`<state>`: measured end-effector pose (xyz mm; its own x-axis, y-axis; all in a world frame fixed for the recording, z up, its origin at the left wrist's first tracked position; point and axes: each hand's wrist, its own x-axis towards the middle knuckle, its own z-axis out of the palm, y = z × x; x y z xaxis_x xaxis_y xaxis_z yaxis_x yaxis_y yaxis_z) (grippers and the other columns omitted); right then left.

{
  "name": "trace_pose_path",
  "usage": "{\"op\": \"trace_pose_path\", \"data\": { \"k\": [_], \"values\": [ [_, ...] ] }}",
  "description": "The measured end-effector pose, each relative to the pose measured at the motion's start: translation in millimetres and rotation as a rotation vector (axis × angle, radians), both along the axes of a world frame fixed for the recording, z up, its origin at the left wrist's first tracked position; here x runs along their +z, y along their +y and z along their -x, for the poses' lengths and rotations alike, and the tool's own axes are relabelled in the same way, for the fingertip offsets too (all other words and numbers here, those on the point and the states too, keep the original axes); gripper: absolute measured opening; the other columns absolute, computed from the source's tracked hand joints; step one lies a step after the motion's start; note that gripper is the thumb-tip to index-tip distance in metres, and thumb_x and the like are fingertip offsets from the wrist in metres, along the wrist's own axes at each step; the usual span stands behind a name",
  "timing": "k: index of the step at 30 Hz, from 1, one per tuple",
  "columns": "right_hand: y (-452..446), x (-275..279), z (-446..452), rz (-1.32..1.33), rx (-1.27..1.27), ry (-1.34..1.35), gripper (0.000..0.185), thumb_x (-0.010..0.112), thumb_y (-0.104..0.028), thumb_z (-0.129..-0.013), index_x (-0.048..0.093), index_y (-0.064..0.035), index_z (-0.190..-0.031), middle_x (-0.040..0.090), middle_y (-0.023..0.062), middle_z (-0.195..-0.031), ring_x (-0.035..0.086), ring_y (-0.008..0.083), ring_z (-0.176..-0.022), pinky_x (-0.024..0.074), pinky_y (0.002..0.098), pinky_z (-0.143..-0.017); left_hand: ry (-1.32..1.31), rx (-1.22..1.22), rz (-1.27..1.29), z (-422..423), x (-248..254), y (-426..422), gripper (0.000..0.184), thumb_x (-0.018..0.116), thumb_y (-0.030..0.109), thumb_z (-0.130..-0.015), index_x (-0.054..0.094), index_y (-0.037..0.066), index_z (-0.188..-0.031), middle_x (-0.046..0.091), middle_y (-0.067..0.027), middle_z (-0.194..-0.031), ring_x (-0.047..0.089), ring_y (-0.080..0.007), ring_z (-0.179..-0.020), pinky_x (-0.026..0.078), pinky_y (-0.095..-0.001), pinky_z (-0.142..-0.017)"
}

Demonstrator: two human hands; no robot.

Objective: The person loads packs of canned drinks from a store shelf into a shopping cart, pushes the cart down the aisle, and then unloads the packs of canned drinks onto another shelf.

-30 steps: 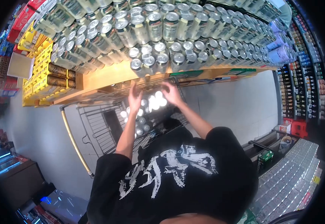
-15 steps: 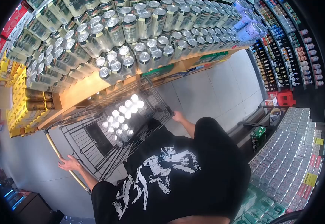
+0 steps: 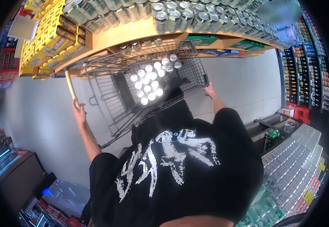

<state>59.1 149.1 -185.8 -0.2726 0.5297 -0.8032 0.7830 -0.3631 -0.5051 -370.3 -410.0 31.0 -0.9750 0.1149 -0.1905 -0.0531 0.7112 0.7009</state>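
Observation:
A dark wire shopping cart [image 3: 107, 92] stands crosswise before me, beside the wooden shelf. Inside it are several shiny cans [image 3: 148, 78], their tops bright with glare. My left hand [image 3: 79, 109] is closed around the cart's yellow handle bar [image 3: 70, 85] at the left. At the cart's opposite end, my right hand [image 3: 209, 90] grips the corner of the basket, its fingers partly hidden by the rim.
Rows of cans [image 3: 174, 19] stand on the wooden shelf [image 3: 123, 32], with yellow cartons [image 3: 49, 41] at its left. Stacked packs of cans [image 3: 293, 162] rise at the lower right, near a red stool [image 3: 302, 113]. A dark cabinet [image 3: 19, 179] is at lower left.
Both hands have come away from above the cans in the cart and taken hold of its two ends. My left hand has closed on the handle bar. The cart is turned slightly.

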Motion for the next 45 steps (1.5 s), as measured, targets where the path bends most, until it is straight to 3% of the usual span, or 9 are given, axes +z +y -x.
{"op": "trace_pose_path", "data": {
  "k": [8,9,14,18,21,27,30,36,45],
  "values": [
    [-92.3,-3.6,5.3,-0.174,0.153,0.036,0.136,0.083,-0.049,-0.064,-0.016,-0.0052,-0.147,0.013,0.0253,-0.152,0.021,0.0338,-0.14,0.0257,0.0409,-0.112,0.037,-0.054,-0.169,16.3,-18.3,-30.5,0.042,0.051,0.0,-0.09,0.042,0.02,-0.125,0.064,-0.001,-0.084,0.04,-0.0038,-0.047,0.035,-0.0202,-0.042],
    [-101.9,13.6,15.2,-0.118,0.181,0.025,0.138,0.084,-0.049,-0.063,-0.016,-0.0054,-0.147,0.014,0.0251,-0.152,0.021,0.0332,-0.14,0.0258,0.0406,-0.112,-0.054,0.005,-0.104,12.4,-4.0,-25.7,0.041,0.049,-0.001,-0.09,0.044,0.018,-0.125,0.062,-0.0053,-0.092,0.055,-0.0112,-0.072,0.044,-0.0229,-0.063],
    [-107.0,12.4,14.5,-0.046,0.354,0.048,0.137,0.085,-0.054,-0.059,-0.008,-0.0082,-0.149,0.013,0.0214,-0.154,0.021,0.0304,-0.141,0.0261,0.041,-0.113,0.075,-0.052,-0.145,32.3,-35.4,-56.9,0.046,0.045,-0.01,-0.087,0.044,0.015,-0.125,0.056,-0.0072,-0.109,0.059,-0.0124,-0.085,0.046,-0.0249,-0.072],
    [-75.0,-20.6,7.4,-0.104,0.482,0.003,0.072,0.078,-0.042,-0.073,0.051,-0.0158,-0.134,0.046,0.0184,-0.139,0.049,0.0313,-0.124,0.0394,0.0385,-0.103,0.063,-0.052,-0.196,42.4,-36.8,-72.4,0.053,0.04,-0.017,-0.083,0.043,0.013,-0.126,0.05,-0.0077,-0.121,0.06,-0.0146,-0.091,0.047,-0.0277,-0.076],
    [-55.2,10.8,28.3,-0.192,0.383,-0.071,0.037,0.073,-0.028,-0.078,0.067,-0.0183,-0.113,0.06,0.0159,-0.121,0.059,0.0293,-0.111,0.0467,0.0371,-0.094,0.164,-0.135,-0.086,49.9,-35.1,-80.4,0.058,0.038,-0.018,-0.079,0.042,0.013,-0.128,0.049,-0.0093,-0.123,0.058,-0.0186,-0.098,0.047,-0.0305,-0.08],
    [-45.2,-18.4,48.8,-1.002,0.474,-0.041,0.036,0.075,-0.011,-0.069,0.07,-0.0115,-0.104,0.071,0.0122,-0.087,0.069,0.0227,-0.083,0.0533,0.0344,-0.074,0.352,-0.051,0.277,43.6,-8.4,-65.7,0.074,0.039,-0.016,-0.077,0.033,0.016,-0.143,0.045,-0.0151,-0.135,0.051,-0.0352,-0.115,0.04,-0.0424,-0.099],
    [-40.1,-11.0,67.4,-0.486,0.457,-0.132,0.029,0.073,-0.008,-0.069,0.073,-0.0127,-0.097,0.072,0.0105,-0.082,0.069,0.0227,-0.08,0.0537,0.0336,-0.075,0.315,0.063,0.198,56.3,-28.1,-81.5,0.075,0.042,-0.013,-0.077,0.029,0.016,-0.145,0.04,-0.0173,-0.141,0.046,-0.0386,-0.122,0.038,-0.045,-0.101],
    [-4.4,-22.7,94.7,-0.339,0.491,-0.151,0.016,0.072,-0.008,-0.069,0.077,-0.0144,-0.083,0.071,0.0084,-0.074,0.068,0.0163,-0.067,0.0545,0.0281,-0.066,-0.021,0.208,0.419,90.0,-59.5,-127.5,0.086,0.044,-0.01,-0.072,0.018,0.022,-0.148,0.034,-0.0295,-0.134,0.041,-0.0449,-0.12,0.035,-0.0466,-0.103],
    [-12.5,-46.5,105.2,-0.452,0.519,-0.176,0.019,0.065,-0.006,-0.069,0.077,-0.0148,-0.082,0.071,0.0098,-0.08,0.068,0.0207,-0.08,0.0524,0.0332,-0.074,0.431,-0.037,0.252,94.1,-73.5,-144.7,0.083,0.044,-0.012,-0.072,0.026,0.023,-0.146,0.045,-0.0219,-0.129,0.053,-0.0331,-0.107,0.044,-0.0407,-0.095]
  ]
}}
